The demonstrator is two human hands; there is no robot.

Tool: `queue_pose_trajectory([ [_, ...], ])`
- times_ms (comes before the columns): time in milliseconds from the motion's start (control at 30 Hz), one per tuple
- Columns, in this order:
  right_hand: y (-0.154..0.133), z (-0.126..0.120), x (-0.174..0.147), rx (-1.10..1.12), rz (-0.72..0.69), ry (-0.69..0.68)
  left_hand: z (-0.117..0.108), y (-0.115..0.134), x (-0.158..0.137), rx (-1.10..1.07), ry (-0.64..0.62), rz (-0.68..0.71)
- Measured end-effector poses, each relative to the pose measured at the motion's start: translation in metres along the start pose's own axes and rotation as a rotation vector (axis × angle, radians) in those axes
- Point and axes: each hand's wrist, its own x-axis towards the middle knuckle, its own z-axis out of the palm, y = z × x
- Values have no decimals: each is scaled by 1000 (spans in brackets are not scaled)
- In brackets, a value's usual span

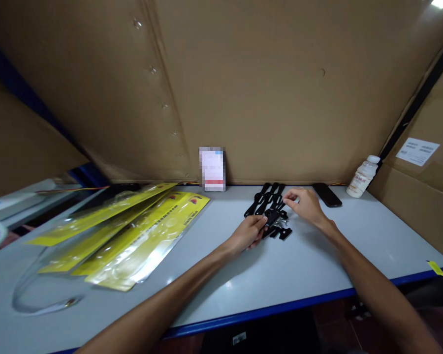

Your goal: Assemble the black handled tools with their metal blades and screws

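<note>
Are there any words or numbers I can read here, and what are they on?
None reads clearly enough to quote.
Flat yellow packages with clear plastic: dark lettering, too blurred.
White plastic bottle: label print, too blurred.
White rectangular paper label on the brown cardboard panel: too small.
Panel's right edge: dark letters, cut off.
Upright rectangular screen: pixelated.
White tag below the table: too small.
</note>
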Motion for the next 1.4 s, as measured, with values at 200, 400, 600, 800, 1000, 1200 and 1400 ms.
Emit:
queue_pose_trajectory([
  [200,-11,1,-7,33,-256,-310,-2,6,-4,106,-128,18],
  [400,-8,5,-5,311,-127,-374,-2,8,-6,149,-155,51],
  [600,0,10,1,401,-42,-165,1,5,-2,124,-91,44],
  [800,26,-8,13,434,140,149,-1,-1,6,189,135,151],
  [1000,45,-4,12,321,304,-415,-7,0,5,417,279,293],
  [1200,45,9,7,318,328,-519,-19,1,9,457,399,317],
  [1400,50,10,6,37,316,-284,-51,-1,22,455,555,278],
])
